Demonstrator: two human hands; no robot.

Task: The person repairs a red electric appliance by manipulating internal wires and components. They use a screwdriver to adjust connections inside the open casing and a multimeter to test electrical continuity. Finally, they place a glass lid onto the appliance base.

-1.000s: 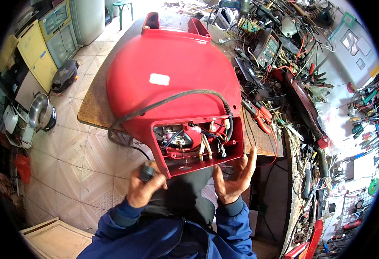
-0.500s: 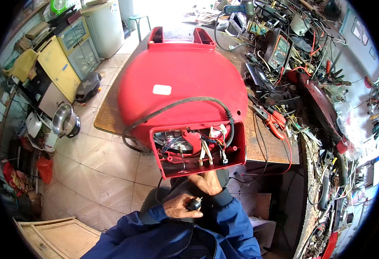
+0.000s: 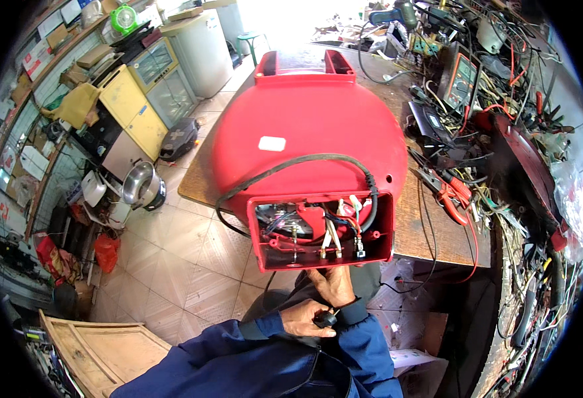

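Observation:
A big red rounded housing [image 3: 318,119] lies on the wooden table, its open rectangular compartment [image 3: 388,229] facing me. Several wires with metal terminals [image 3: 331,242] show inside that compartment. A thick black cord [image 3: 291,161] loops over the housing and enters the compartment at its right side. My left hand [image 3: 301,318] is closed around a black power plug [image 3: 324,320], close to my right wrist. Just below the compartment's front edge is my right hand [image 3: 335,286]; its fingertips pass under the housing, so what they touch is hidden.
Red-handled pliers [image 3: 452,198] and thin test leads lie on the table's right part. Beyond them, a multimeter [image 3: 460,78] stands among heaped wires and tools. At left are a metal pot [image 3: 143,184], a yellow cabinet [image 3: 129,99] and a wooden cabinet [image 3: 99,351].
The whole scene has shifted right in the picture as my view turned left. The plug remains in my left hand, slightly closer to my right wrist; my right hand stays below the housing.

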